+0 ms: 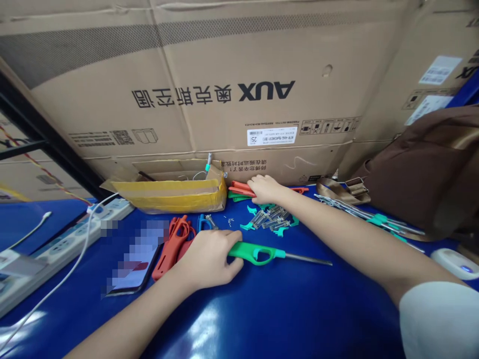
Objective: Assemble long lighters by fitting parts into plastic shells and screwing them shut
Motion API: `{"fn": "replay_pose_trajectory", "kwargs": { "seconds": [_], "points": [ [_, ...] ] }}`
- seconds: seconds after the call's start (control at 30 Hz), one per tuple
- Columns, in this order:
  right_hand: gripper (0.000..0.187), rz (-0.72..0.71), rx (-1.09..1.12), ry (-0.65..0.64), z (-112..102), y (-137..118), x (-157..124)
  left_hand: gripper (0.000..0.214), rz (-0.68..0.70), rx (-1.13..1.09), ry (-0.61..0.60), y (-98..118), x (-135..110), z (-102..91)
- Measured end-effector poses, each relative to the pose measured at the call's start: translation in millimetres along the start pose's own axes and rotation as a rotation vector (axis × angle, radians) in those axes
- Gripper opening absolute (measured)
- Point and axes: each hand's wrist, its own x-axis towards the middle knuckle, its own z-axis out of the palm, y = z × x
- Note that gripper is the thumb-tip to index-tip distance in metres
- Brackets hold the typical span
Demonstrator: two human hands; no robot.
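My left hand (pixel 209 257) is closed round the grip end of a green long-nosed lighter (pixel 262 253) that lies on the blue table (pixel 269 309), its metal tube pointing right. My right hand (pixel 265 189) reaches to the back of the table and rests, fingers curled, on a pile of red and green lighter shells (pixel 239 190). Whether it grips one I cannot make out. A heap of small teal and metal parts (pixel 270 219) lies between the hands. Orange shells (pixel 174 242) and a blue one (pixel 202 222) lie left of my left hand.
A shallow cardboard tray with yellow tape (pixel 172 194) stands at the back. Large AUX cartons (pixel 224 85) wall off the rear. A phone (pixel 132 264), a white power strip (pixel 63 244) with cables, metal tubes with teal ends (pixel 374 217), a brown bag (pixel 426 169) surround the work area.
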Motion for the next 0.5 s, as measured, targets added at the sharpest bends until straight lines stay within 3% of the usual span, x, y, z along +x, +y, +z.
{"fn": "replay_pose_trajectory", "kwargs": {
  "seconds": [0.23, 0.5],
  "points": [
    [0.038, 0.013, -0.039, -0.078, 5, -6, 4, 0.007, -0.016, -0.022, 0.042, -4, -1, 1.3],
    [0.039, -0.011, -0.011, -0.148, -7, -2, 9, 0.014, -0.076, -0.05, 0.118, -12, 4, 3.5]
  ]
}}
